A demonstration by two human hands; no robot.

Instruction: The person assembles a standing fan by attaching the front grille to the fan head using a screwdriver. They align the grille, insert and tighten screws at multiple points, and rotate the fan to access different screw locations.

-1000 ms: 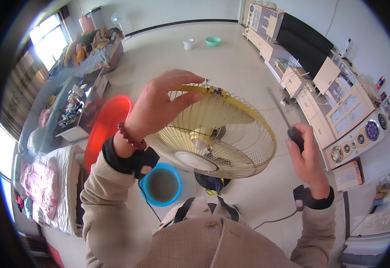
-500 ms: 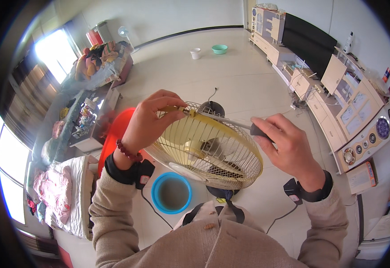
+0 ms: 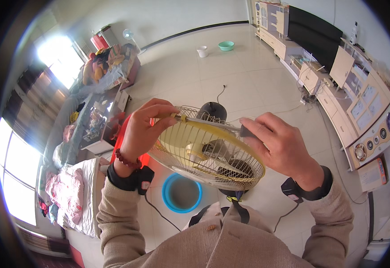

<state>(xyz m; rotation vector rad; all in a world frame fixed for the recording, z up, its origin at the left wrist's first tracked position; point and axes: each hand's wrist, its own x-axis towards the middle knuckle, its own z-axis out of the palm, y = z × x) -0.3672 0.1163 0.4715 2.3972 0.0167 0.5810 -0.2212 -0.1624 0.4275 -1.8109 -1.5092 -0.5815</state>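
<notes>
A yellowed wire fan guard [image 3: 212,154] with the fan's dark motor behind it sits in front of me, over a tiled floor. My left hand [image 3: 143,129] pinches the guard's upper left rim. My right hand [image 3: 282,145] grips the dark handle of a screwdriver [image 3: 212,124]. Its metal shaft runs left across the top of the guard, and its tip reaches a small clip on the rim beside my left fingers.
A blue bucket [image 3: 181,193] stands on the floor below the fan, with a red tub [image 3: 122,142] to its left. A cluttered low table [image 3: 97,120] and bedding lie left. A TV cabinet [image 3: 320,58] lines the right wall. A black cord [image 3: 221,91] trails on the tiles.
My right hand has come in from the right with the screwdriver and laid its shaft across the guard's top. The guard has tipped more upright, with my left hand still on its rim.
</notes>
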